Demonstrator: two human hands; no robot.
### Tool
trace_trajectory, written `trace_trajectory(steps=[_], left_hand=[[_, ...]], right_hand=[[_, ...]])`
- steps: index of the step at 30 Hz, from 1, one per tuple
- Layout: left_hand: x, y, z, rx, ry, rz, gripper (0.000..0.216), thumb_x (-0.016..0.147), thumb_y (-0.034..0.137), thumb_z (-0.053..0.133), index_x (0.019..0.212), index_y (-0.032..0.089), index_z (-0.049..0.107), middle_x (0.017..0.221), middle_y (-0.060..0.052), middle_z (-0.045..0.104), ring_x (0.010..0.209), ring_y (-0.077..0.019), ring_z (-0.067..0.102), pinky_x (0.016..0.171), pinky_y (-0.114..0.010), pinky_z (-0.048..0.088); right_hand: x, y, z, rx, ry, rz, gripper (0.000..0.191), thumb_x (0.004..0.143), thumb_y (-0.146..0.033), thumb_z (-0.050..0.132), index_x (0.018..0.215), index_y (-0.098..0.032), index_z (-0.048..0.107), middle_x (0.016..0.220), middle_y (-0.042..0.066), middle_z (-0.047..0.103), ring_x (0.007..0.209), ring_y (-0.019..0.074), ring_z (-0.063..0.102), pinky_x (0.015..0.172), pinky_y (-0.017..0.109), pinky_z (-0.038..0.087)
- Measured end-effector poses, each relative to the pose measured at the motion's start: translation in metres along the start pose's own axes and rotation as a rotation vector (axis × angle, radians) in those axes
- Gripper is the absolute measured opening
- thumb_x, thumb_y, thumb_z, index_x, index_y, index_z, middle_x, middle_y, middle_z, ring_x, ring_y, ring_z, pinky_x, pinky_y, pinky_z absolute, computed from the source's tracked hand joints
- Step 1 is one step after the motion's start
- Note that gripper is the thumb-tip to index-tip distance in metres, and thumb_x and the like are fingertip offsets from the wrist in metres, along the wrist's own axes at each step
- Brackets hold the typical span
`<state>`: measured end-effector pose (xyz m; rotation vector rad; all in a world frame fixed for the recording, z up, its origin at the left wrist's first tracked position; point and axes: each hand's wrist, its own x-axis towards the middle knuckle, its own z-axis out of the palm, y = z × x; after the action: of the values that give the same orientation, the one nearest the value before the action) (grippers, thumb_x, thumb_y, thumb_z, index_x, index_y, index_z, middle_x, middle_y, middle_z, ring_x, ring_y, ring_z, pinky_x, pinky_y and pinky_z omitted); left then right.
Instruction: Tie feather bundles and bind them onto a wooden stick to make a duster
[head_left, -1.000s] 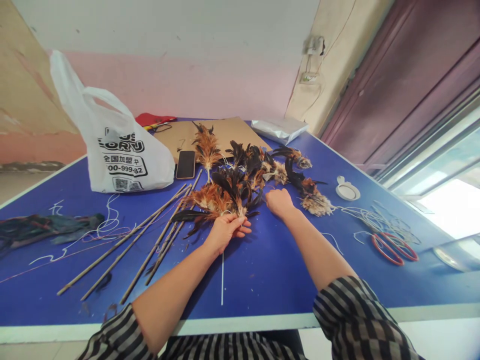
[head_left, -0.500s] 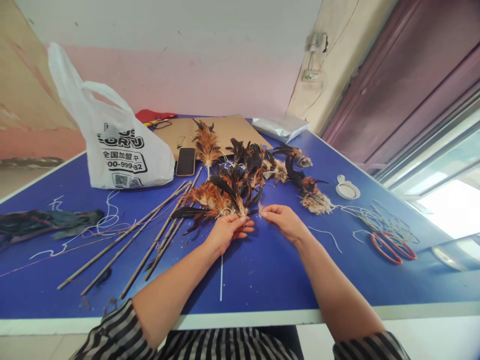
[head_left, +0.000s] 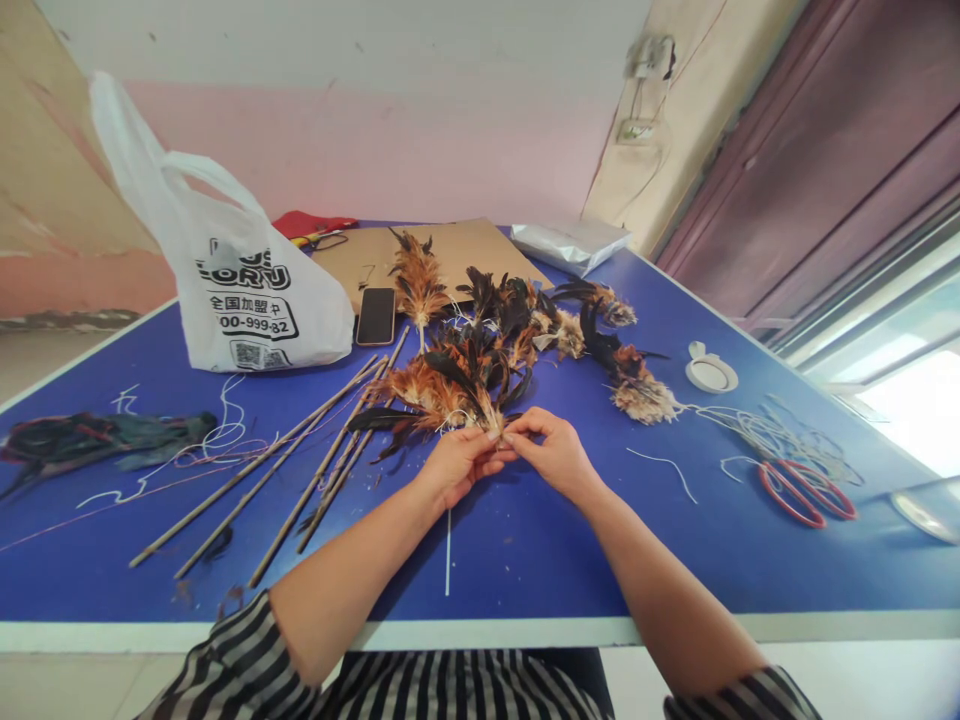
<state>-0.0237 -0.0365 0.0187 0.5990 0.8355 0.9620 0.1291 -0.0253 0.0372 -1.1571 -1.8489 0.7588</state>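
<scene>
My left hand (head_left: pixel 466 468) is closed around the quill end of a bundle of feathers (head_left: pixel 476 372), brown and glossy black, fanned out away from me over the blue table. Touching that same end, the thumb and fingers of my right hand (head_left: pixel 553 452) are pinched together. The small wisp between those fingertips cannot be told apart from the bundle. Other feather bundles lie just behind, among them an upright-looking brown one (head_left: pixel 420 278) on a pale stick. To the right rests a bundle with a fluffy pale base (head_left: pixel 643 398).
Thin sticks (head_left: pixel 330 470) and a dark cloth-like tangle (head_left: pixel 105 438) lie left. A white plastic bag (head_left: pixel 240 270) stands behind them, beside a phone (head_left: pixel 376 316). Right are tangled string (head_left: pixel 780 440), red-handled scissors (head_left: pixel 795 500) and a small white dish (head_left: pixel 711 373). Cardboard (head_left: pixel 472 255) lies behind.
My right hand has moved left, bringing its pinched fingertips with the wisp against the bundle's base beside my left thumb. My left hand keeps its hold. The view has shifted slightly.
</scene>
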Motion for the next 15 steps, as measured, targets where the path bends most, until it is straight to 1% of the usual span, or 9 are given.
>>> trace_trajectory(steps=[5,9,12,15], left_hand=[[0.001,-0.001,-0.002,0.036,0.004,0.040,0.009,0.074,0.015,0.064,0.078,0.008,0.067,0.077,-0.010,0.070,0.070,-0.0133,0.066,0.056,-0.015,0.051],[0.004,-0.002,-0.005,0.073,0.019,0.087,0.012,0.071,0.017,0.067,0.078,0.007,0.068,0.076,-0.010,0.070,0.070,-0.0132,0.066,0.058,-0.016,0.051],[0.004,-0.001,-0.005,0.097,0.040,0.113,0.011,0.068,0.016,0.069,0.074,0.007,0.067,0.071,-0.010,0.069,0.067,-0.0134,0.066,0.059,-0.017,0.051],[0.004,0.001,-0.005,0.111,0.073,0.129,0.010,0.068,0.016,0.069,0.073,0.007,0.066,0.069,-0.009,0.069,0.064,-0.0131,0.065,0.058,-0.018,0.051]], right_hand=[[-0.003,0.003,0.001,-0.099,-0.005,-0.103,0.013,0.078,-0.018,0.054,0.077,-0.018,0.068,0.071,0.002,0.059,0.068,0.0136,0.053,0.065,0.026,0.041],[-0.007,-0.003,-0.002,-0.364,-0.050,-0.230,0.018,0.083,-0.019,0.050,0.087,-0.021,0.068,0.079,0.004,0.060,0.077,0.0163,0.053,0.073,0.031,0.037],[-0.010,-0.008,-0.002,-0.563,-0.048,-0.304,0.021,0.084,-0.019,0.047,0.089,-0.020,0.067,0.087,0.007,0.058,0.083,0.0190,0.051,0.078,0.035,0.033],[-0.011,-0.009,-0.001,-0.578,-0.003,-0.323,0.021,0.084,-0.021,0.047,0.098,-0.019,0.063,0.095,0.008,0.056,0.090,0.0205,0.050,0.081,0.035,0.033]])
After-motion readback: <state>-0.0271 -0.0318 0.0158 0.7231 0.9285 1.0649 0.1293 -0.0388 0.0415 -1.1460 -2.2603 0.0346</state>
